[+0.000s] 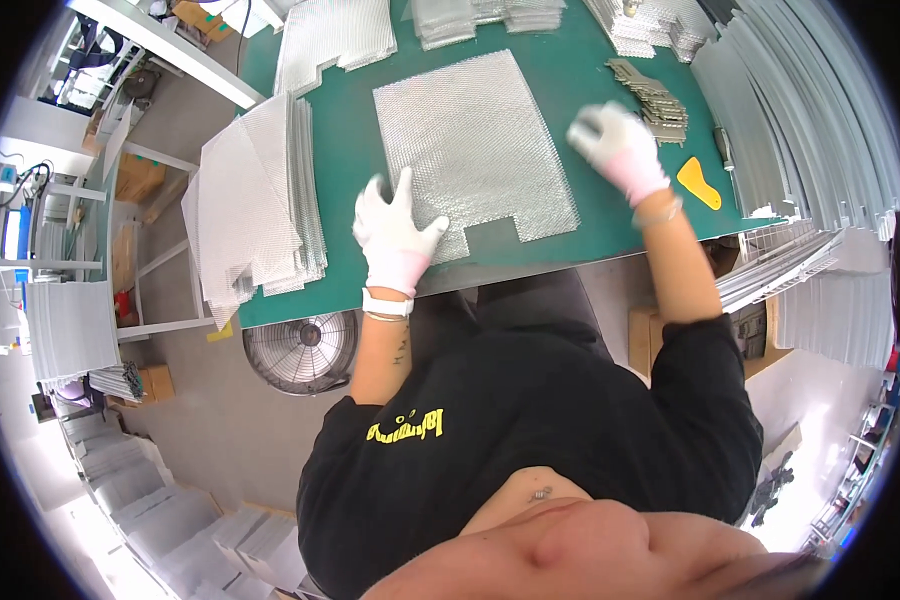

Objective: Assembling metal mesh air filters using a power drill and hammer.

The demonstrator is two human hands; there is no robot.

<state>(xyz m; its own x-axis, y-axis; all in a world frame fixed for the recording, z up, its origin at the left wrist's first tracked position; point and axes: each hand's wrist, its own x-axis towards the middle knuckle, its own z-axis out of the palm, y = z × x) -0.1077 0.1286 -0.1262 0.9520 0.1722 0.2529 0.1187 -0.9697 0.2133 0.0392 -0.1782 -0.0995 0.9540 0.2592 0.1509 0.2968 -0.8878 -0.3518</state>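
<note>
A silvery, finely patterned mesh-like sheet [480, 140] lies flat on the green tabletop [345, 200], with a rectangular notch in its near edge. My left hand [398, 228], in a white glove with a pink cuff, is at the sheet's near left corner. Its fingers are spread, and the thumb reaches over the sheet. My right hand [618, 150], gloved the same way, is off the sheet's right side. Its fingers are loosely bent and slightly blurred, with a gap between thumb and forefinger and nothing visible in them. Nearest to it is a fanned pile of brownish strips [655, 105].
A stack of similar sheets [255, 200] stands at the left, with more sheets [335, 40] behind. A yellow scraper [699, 184] lies at the right, by a dark-handled tool [723, 148]. Thin grey panels [800, 110] crowd the right edge. A round fan [302, 350] sits below the table.
</note>
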